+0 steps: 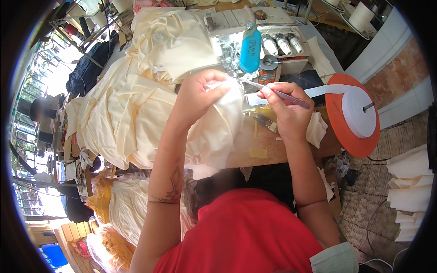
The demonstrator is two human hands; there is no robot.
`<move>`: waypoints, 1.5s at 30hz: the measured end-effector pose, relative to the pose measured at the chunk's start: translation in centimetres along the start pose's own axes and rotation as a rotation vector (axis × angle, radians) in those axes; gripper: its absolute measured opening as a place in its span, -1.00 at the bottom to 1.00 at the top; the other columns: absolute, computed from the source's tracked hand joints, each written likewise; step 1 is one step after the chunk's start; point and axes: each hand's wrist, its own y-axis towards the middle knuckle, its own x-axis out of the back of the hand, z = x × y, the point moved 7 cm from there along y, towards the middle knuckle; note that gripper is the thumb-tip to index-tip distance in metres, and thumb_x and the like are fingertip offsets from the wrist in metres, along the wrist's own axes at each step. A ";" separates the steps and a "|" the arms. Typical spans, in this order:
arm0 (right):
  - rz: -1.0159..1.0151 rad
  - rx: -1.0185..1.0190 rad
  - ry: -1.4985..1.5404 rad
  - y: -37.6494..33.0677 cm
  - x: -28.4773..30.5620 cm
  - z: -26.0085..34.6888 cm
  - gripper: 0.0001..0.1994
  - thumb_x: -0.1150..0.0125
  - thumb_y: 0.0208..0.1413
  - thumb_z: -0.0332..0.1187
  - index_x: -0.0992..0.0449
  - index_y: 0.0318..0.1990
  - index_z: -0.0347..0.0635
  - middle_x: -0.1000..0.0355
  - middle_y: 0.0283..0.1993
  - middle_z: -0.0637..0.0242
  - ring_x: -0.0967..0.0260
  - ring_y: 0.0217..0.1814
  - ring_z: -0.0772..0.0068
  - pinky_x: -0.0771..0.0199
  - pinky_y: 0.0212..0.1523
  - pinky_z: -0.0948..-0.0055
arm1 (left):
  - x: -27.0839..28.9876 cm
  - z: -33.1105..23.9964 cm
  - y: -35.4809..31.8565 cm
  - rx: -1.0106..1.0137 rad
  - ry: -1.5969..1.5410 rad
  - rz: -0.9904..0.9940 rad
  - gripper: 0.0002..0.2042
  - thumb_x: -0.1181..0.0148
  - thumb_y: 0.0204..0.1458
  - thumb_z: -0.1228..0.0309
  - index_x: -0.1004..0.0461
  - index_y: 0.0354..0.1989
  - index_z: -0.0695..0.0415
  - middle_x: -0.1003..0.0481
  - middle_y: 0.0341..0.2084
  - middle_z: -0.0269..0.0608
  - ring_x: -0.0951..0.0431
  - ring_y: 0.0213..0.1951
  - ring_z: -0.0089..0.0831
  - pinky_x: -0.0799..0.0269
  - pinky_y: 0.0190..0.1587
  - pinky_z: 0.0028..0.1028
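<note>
My left hand (200, 93) pinches the edge of a large cream fabric (218, 132) beside the sewing machine's needle area. In my right hand (289, 109) is a pair of slim metal tweezers (287, 97), held like a pen, with the tip pointing left toward the needle area. A white elastic band (316, 91) runs from a roll (359, 111) on an orange disc (335, 118) and passes behind my right fingers toward the machine. The sewing machine (230, 48) has a blue part (250, 50) standing in front. Small thread snips (265, 122) lie below the needle area.
Cream cloth (109, 116) is heaped over the table's left side. Several white-and-dark spool-like parts (282, 44) stand on the machine. White thread cones (361, 18) sit at the back right. Folded cream pieces (412, 182) are stacked at the right.
</note>
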 end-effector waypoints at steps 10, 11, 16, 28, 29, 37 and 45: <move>0.035 0.134 -0.413 1.7 -0.8 -0.2 -0.92 -0.37 0.03 -0.54 -0.58 -0.33 -0.31 -0.60 -0.37 0.28 -0.51 -0.38 0.61 -0.47 -0.33 0.58 | 1.0 1.9 1.3 0.001 0.301 -0.109 -0.88 -0.28 0.09 0.49 -0.57 -0.25 0.28 -0.54 -0.41 -0.41 -0.41 -0.36 -0.71 -0.33 -0.27 -0.60; 0.033 0.117 -0.427 1.8 -1.0 -0.3 -0.92 -0.37 0.02 -0.54 -0.58 -0.34 -0.31 -0.59 -0.39 0.27 -0.51 -0.38 0.61 -0.47 -0.34 0.58 | 1.2 2.3 1.6 0.018 0.314 -0.112 -0.87 -0.27 0.09 0.48 -0.57 -0.26 0.28 -0.54 -0.41 -0.41 -0.41 -0.37 -0.70 -0.33 -0.27 -0.61; 0.000 0.033 -0.406 2.1 -1.6 -0.7 -0.94 -0.34 0.04 -0.57 -0.58 -0.32 -0.33 -0.60 -0.39 0.26 -0.55 -0.36 0.59 -0.50 -0.34 0.58 | 1.2 2.1 2.7 0.031 0.378 -0.106 -0.82 -0.27 0.02 0.40 -0.57 -0.31 0.28 -0.54 -0.50 -0.37 -0.42 -0.43 -0.68 -0.34 -0.32 -0.59; -0.124 0.137 -0.492 1.8 -2.4 -1.5 -0.93 -0.37 0.07 -0.57 -0.59 -0.31 -0.32 -0.59 -0.41 0.36 -0.45 -0.39 0.73 -0.44 -0.37 0.63 | 1.5 4.4 4.6 0.154 0.434 -0.148 -0.72 -0.31 -0.09 0.27 -0.61 -0.33 0.26 -0.61 -0.43 0.03 -0.63 -0.34 -0.14 -0.52 -0.20 -0.28; -0.129 0.144 -0.513 1.8 -2.4 -1.5 -0.93 -0.37 0.07 -0.57 -0.59 -0.31 -0.32 -0.59 -0.41 0.36 -0.45 -0.39 0.72 -0.45 -0.37 0.63 | 1.5 4.3 4.6 0.161 0.432 -0.159 -0.72 -0.30 -0.09 0.27 -0.61 -0.33 0.26 -0.61 -0.43 0.03 -0.63 -0.34 -0.14 -0.52 -0.20 -0.28; -0.118 0.190 -0.529 0.7 -2.1 0.5 -0.92 -0.31 0.05 -0.56 -0.53 -0.30 -0.31 -0.56 -0.36 0.18 -0.55 -0.33 0.34 -0.51 -0.26 0.44 | 2.4 2.8 2.7 0.148 0.408 -0.090 -0.74 -0.31 -0.01 0.29 -0.59 -0.26 0.24 -0.61 -0.38 -0.12 -0.59 -0.36 -0.34 -0.48 -0.21 -0.38; 0.091 0.043 -0.683 -5.8 -1.2 2.2 -0.88 -0.15 0.20 -0.48 -0.48 -0.20 -0.37 -0.48 -0.26 -0.01 -0.48 -0.28 0.00 -0.48 -0.24 0.23 | 14.6 0.9 -7.2 -0.077 0.738 -0.517 -0.79 -0.29 0.05 0.59 -0.56 -0.11 0.23 -0.61 -0.21 -0.16 -0.61 -0.10 -0.35 -0.50 -0.08 -0.40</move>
